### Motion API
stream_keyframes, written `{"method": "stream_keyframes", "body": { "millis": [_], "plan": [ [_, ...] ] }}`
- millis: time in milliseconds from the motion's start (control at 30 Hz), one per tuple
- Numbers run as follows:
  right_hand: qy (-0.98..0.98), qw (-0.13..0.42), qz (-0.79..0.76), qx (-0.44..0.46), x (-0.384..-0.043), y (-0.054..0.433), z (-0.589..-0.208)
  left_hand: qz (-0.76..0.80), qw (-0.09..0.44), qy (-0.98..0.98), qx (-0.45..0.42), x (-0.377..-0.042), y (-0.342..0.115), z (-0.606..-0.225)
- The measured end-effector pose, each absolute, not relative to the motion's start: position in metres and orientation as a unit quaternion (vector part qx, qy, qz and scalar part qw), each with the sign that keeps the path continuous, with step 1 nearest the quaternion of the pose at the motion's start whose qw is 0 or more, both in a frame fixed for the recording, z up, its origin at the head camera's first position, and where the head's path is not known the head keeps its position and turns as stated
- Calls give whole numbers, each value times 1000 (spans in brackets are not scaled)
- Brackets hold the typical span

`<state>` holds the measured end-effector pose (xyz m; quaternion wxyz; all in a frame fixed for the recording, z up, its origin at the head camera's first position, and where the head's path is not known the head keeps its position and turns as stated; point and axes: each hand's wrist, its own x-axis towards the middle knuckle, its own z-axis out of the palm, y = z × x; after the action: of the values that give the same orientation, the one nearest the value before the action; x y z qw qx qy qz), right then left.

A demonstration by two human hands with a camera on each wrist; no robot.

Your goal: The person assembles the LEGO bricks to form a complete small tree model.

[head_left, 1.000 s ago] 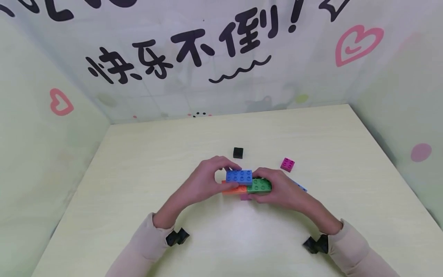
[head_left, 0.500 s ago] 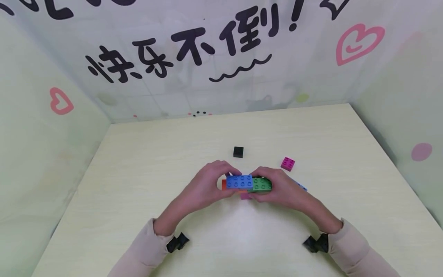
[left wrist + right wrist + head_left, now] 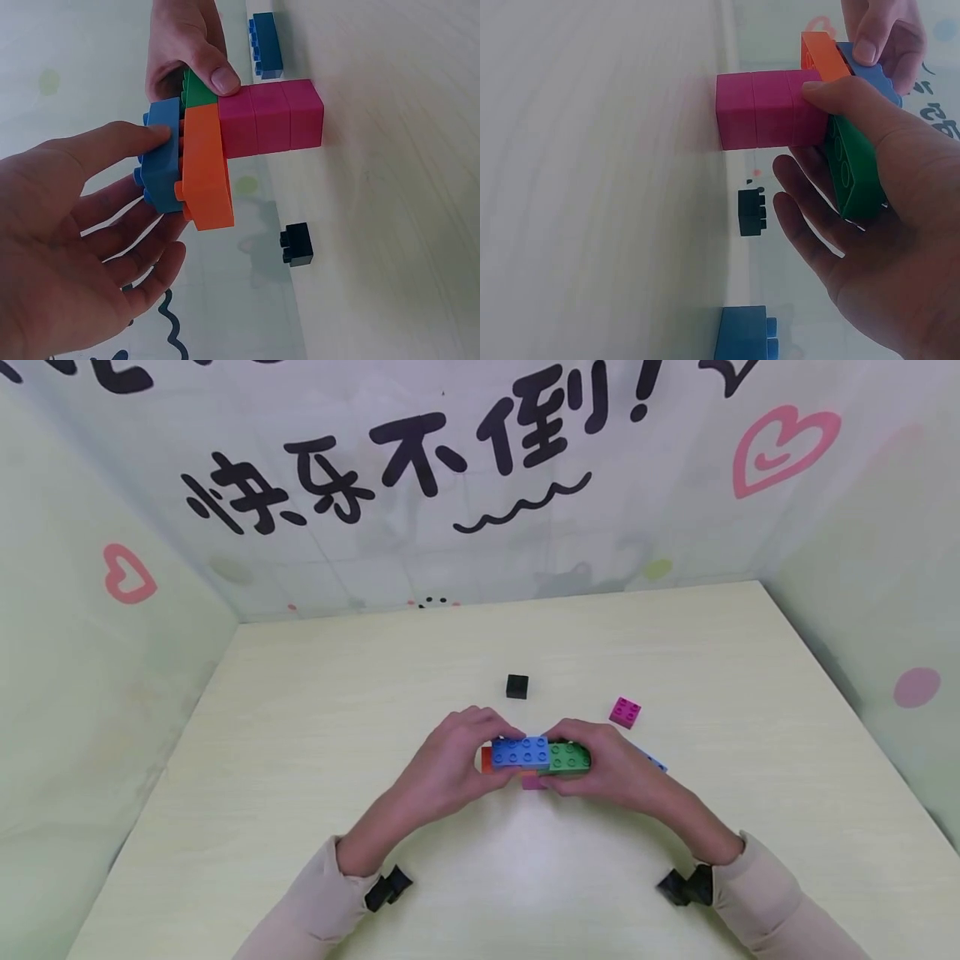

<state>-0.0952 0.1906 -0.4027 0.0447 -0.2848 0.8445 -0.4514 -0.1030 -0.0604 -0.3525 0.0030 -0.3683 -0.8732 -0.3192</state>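
Near the table's middle, my left hand [image 3: 456, 764] pinches a blue toy brick [image 3: 520, 752] between thumb and fingers. The blue brick sits over an orange brick [image 3: 206, 165] and the inner end of a green brick [image 3: 572, 758]. In the left wrist view, orange studs show in a narrow gap beneath the blue brick. Orange and green lie side by side on a column of several pink bricks [image 3: 271, 116], which stands on the table. My right hand [image 3: 611, 764] grips the column's top and the green brick, its thumb [image 3: 821, 90] on the uppermost pink brick.
A black brick [image 3: 517, 687] lies on the table [image 3: 337, 693] beyond the hands. To the right is a magenta brick [image 3: 625, 712]. Another blue brick [image 3: 266, 45] is partly hidden behind the right hand in the head view. Printed cloth walls [image 3: 135, 693] enclose the table.
The left hand has lowered the blue brick toward the orange and green bricks, covering more of the orange one. The right hand has kept its hold.
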Motion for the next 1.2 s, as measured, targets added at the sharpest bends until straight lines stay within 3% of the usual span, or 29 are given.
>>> {"method": "stream_keyframes", "body": {
  "millis": [267, 533, 933, 1200],
  "plan": [
    [842, 35, -455, -289, -96, 189, -403, -270, 29, -884, -380, -98, -55, -344],
    [841, 40, -460, -281, -96, 186, -402, -273, -1, -895, -352, -98, -56, -339],
    [849, 49, -448, -277, -94, 188, -404, -528, -55, -772, -349, -111, -63, -386],
    [856, 47, -438, -269, -93, 189, -403, -578, -86, -754, -299, -112, -60, -400]
  ]
}}
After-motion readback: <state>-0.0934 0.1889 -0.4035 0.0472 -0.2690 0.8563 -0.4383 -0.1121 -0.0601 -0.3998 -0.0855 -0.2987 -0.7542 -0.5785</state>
